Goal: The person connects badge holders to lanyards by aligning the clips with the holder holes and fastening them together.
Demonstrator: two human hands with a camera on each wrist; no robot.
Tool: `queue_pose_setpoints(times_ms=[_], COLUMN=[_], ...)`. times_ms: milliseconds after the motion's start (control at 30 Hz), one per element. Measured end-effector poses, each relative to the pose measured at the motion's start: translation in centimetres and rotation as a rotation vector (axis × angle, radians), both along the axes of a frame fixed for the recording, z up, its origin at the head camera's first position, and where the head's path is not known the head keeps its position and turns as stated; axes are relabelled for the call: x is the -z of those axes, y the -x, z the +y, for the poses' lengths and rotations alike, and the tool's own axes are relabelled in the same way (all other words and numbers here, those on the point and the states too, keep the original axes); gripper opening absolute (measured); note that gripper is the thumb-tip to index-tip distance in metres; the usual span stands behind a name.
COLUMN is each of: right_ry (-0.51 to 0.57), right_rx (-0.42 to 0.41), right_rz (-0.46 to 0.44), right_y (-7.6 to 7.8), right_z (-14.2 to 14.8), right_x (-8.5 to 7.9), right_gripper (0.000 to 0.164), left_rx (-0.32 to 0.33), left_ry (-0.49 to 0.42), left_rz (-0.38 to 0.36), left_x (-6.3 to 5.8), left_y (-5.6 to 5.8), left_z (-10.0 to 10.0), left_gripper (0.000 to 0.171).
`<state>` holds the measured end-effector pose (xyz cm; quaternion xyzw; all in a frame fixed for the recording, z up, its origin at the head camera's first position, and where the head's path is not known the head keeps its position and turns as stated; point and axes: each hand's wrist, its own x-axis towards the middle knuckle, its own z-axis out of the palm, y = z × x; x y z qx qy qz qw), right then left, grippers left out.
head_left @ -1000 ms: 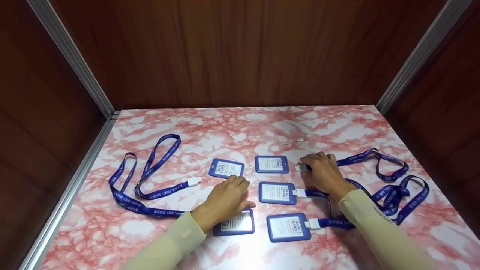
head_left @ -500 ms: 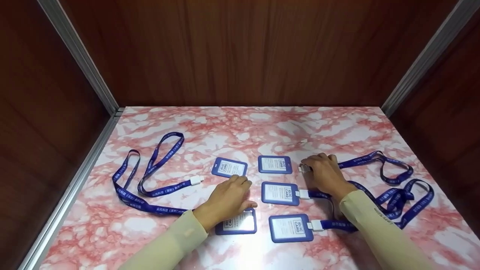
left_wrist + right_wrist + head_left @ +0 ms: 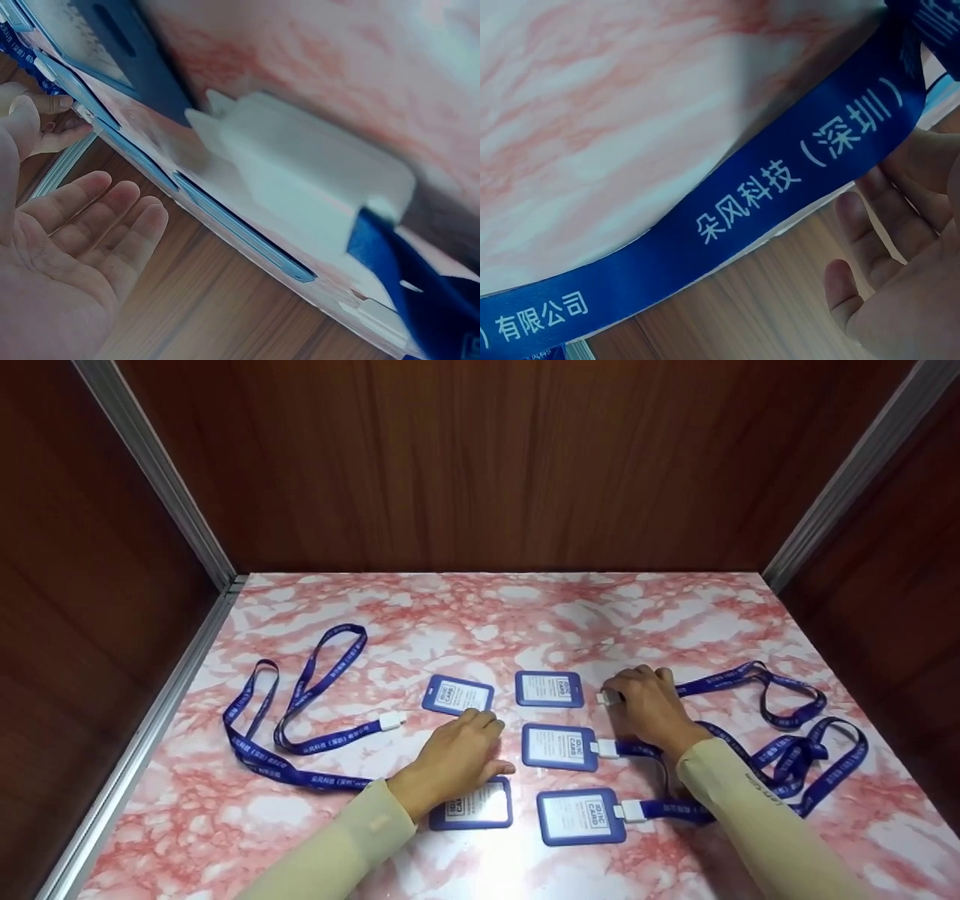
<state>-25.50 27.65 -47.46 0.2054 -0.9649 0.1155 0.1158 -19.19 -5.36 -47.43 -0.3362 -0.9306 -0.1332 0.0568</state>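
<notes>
In the head view my left hand (image 3: 448, 757) hovers over the table with relaxed fingers. Its fingertips overlap the lower edge of a blue badge holder (image 3: 456, 694); beneath the palm lies another badge holder (image 3: 484, 804), partly hidden. The left wrist view shows the palm bare, and close by a white clip (image 3: 315, 161) on a blue strap beside a slotted holder. At the right, my right hand (image 3: 646, 706) pinches the white clip (image 3: 606, 698) of a blue lanyard (image 3: 712, 682). A separate badge holder (image 3: 549, 689) lies left of that clip. The lanyard strap (image 3: 780, 180) crosses the right wrist view.
Two badge holders (image 3: 559, 748) (image 3: 581, 817) joined to lanyards lie in front of my right hand. Tangled straps (image 3: 795, 765) spread at the right. A loose lanyard (image 3: 330, 744) lies left. Wooden panels (image 3: 495, 465) enclose the marbled table (image 3: 495, 619).
The whole view has shifted slightly as the head moved. Both hands keep nearly the same places, and the badge holders and lanyards lie as before.
</notes>
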Motion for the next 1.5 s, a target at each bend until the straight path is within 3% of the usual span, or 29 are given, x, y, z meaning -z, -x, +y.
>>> queue_pose_setpoints(times_ms=[467, 833, 1167, 1500], right_ry=[-0.021, -0.013, -0.005, 0.035], right_rx=[0.005, -0.029, -0.027, -0.029], right_rz=[-0.002, 0.056, 0.057, 0.066], right_y=[0.3, 0.2, -0.1, -0.4], right_z=[0.2, 0.4, 0.4, 0.3], right_x=[0.5, 0.7, 0.7, 0.7], right_gripper=[0.02, 0.019, 0.017, 0.014], left_rx=[0.013, 0.009, -0.018, -0.02], left_ry=[-0.022, -0.002, 0.036, 0.041], left_rz=[0.039, 0.005, -0.021, 0.031], left_x=[-0.4, -0.9, -1.2, -1.3], left_y=[0.4, 0.9, 1.8, 2.9], left_z=[0.5, 1.2, 1.9, 2.7], left_gripper=[0.06, 0.061, 0.066, 0.059])
